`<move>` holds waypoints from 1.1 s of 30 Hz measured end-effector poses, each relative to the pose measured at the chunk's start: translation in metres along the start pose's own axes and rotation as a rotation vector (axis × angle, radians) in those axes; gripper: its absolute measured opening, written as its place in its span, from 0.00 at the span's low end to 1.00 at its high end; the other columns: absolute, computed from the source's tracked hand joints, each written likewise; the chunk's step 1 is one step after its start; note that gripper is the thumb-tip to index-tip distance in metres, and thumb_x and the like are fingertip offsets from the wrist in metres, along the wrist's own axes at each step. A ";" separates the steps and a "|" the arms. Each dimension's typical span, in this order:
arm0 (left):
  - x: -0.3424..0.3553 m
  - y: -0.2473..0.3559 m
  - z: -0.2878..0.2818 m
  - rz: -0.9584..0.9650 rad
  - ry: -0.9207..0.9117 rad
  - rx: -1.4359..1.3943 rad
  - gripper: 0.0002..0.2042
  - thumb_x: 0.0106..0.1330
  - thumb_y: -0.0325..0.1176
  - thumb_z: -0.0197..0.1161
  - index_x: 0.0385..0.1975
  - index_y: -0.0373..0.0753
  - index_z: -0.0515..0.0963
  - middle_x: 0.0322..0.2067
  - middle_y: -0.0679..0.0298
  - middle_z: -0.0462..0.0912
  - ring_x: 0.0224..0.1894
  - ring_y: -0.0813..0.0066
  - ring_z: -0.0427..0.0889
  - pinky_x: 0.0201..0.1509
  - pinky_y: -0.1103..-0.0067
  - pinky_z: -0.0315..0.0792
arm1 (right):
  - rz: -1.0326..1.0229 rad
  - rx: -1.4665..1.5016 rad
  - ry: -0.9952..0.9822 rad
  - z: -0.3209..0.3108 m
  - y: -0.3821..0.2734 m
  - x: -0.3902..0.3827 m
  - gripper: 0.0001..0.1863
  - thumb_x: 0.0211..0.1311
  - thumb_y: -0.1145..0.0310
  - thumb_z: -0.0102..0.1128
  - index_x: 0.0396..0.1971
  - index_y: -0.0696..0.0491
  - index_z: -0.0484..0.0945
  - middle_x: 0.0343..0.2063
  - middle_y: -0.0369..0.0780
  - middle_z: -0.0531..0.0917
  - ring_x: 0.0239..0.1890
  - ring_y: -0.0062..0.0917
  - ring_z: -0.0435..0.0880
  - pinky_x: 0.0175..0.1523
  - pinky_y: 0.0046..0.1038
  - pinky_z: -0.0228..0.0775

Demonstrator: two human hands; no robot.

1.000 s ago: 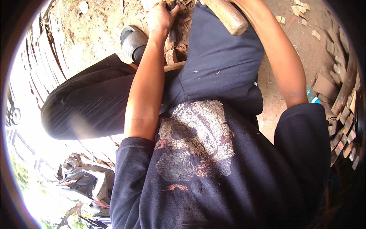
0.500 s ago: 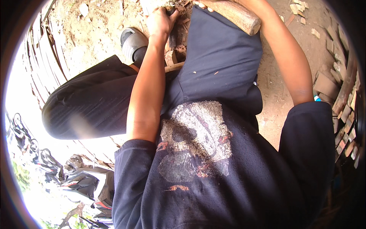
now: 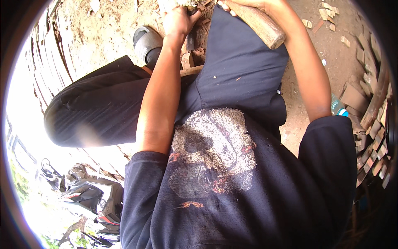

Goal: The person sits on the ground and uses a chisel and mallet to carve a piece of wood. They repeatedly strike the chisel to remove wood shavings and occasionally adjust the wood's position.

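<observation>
My left hand is closed on a dark tool beside a pale, rough piece of wood at the top edge. My right hand is closed on a thick wooden mallet, which lies slanting over my right thigh, its rounded end toward my forearm. Part of both hands' work area is cut off by the frame's edge. Below my left hand, a small wood block and a pale wooden strip show between my legs.
A grey slide sandal is on my left foot. Wood chips lie on the dirt ground. A bottle with a blue band and piled wood offcuts are at my right. Motorbikes stand at the lower left.
My right hand and the mallet have shifted a little right and down from a second ago. My left hand has moved slightly right, keeping its grip on the dark tool.
</observation>
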State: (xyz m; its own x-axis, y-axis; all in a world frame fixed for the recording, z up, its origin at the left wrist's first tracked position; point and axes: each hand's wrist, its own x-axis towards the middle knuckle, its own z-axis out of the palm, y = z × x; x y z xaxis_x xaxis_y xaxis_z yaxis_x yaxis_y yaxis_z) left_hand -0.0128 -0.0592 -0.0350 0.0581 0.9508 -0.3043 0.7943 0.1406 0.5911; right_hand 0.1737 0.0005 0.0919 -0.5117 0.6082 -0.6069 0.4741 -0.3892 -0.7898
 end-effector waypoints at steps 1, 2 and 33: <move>0.001 0.000 -0.001 -0.005 -0.011 0.014 0.17 0.56 0.45 0.64 0.36 0.36 0.79 0.30 0.49 0.82 0.34 0.55 0.83 0.37 0.67 0.74 | -0.024 0.043 0.043 0.001 -0.002 -0.002 0.07 0.60 0.74 0.46 0.32 0.61 0.71 0.20 0.40 0.75 0.18 0.25 0.74 0.22 0.27 0.70; 0.003 0.003 -0.001 0.000 -0.022 0.029 0.18 0.56 0.45 0.64 0.36 0.36 0.79 0.31 0.49 0.82 0.34 0.55 0.83 0.37 0.67 0.74 | -0.061 0.083 0.118 0.008 0.003 0.000 0.07 0.59 0.74 0.46 0.32 0.61 0.71 0.20 0.40 0.74 0.17 0.25 0.74 0.22 0.27 0.70; -0.003 -0.012 -0.037 -0.145 0.002 -0.197 0.21 0.54 0.41 0.68 0.43 0.35 0.76 0.30 0.50 0.83 0.34 0.53 0.82 0.40 0.66 0.75 | -0.032 0.178 0.197 0.059 -0.052 -0.048 0.21 0.63 0.75 0.49 0.56 0.58 0.64 0.24 0.36 0.72 0.20 0.18 0.73 0.23 0.21 0.70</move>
State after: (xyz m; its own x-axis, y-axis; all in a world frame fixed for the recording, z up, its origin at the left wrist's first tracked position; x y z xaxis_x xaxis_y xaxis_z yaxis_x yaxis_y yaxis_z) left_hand -0.0453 -0.0539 -0.0132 -0.0489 0.9172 -0.3954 0.6609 0.3265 0.6758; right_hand 0.1311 -0.0498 0.1570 -0.3668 0.7381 -0.5663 0.3174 -0.4729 -0.8220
